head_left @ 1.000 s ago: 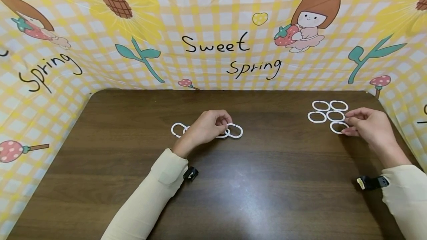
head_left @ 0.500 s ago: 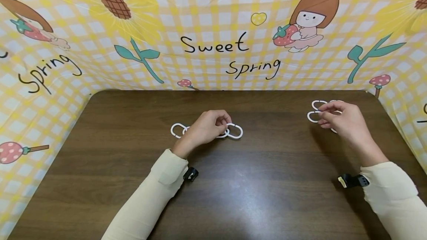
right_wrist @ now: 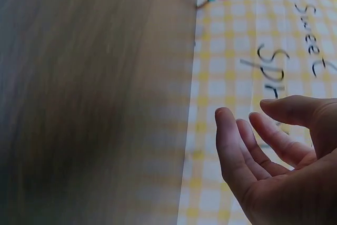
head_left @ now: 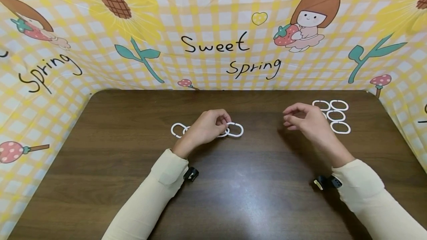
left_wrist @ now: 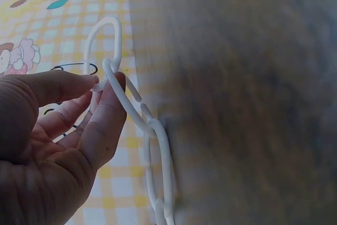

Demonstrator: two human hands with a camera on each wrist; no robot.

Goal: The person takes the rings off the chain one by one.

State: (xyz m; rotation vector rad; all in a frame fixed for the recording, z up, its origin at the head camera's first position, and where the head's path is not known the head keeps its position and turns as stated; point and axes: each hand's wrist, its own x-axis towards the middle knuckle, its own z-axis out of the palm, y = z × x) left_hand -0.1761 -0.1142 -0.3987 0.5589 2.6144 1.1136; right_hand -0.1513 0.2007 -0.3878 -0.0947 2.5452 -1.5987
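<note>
My left hand (head_left: 208, 127) pinches a white plastic chain link (left_wrist: 104, 40) between thumb and fingers, near the right end of a short chain. More joined links (left_wrist: 164, 167) trail from it in the left wrist view, and the hand covers the chain's middle in the head view. The chain's left end link (head_left: 178, 130) shows beyond the wrist. My right hand (head_left: 310, 125) is over the table between the chain and a group of loose white links (head_left: 340, 127). Its fingers are relaxed and apart, with nothing between them in the right wrist view (right_wrist: 279, 151).
The loose links lie in a cluster at the back right of the brown wooden table (head_left: 253, 195), one partly behind the right hand. A yellow checked cloth (head_left: 213, 17) with printed figures stands along the back and sides.
My right hand has moved left, away from the loose links towards the chain, and those links show again behind it. My left hand has stayed in place on the chain.
</note>
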